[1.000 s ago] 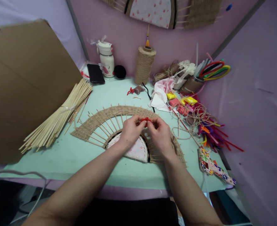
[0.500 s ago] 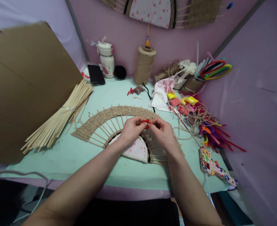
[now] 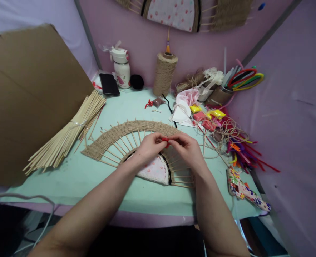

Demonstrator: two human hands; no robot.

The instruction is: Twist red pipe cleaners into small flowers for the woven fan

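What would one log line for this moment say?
left hand: pinching small red piece | right hand: pinching same piece | below: fan-shaped woven twine-and-stick frame | surface: mint-green table

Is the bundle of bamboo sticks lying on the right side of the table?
No, the bundle of bamboo sticks lies on the left side of the table, against the cardboard sheet.
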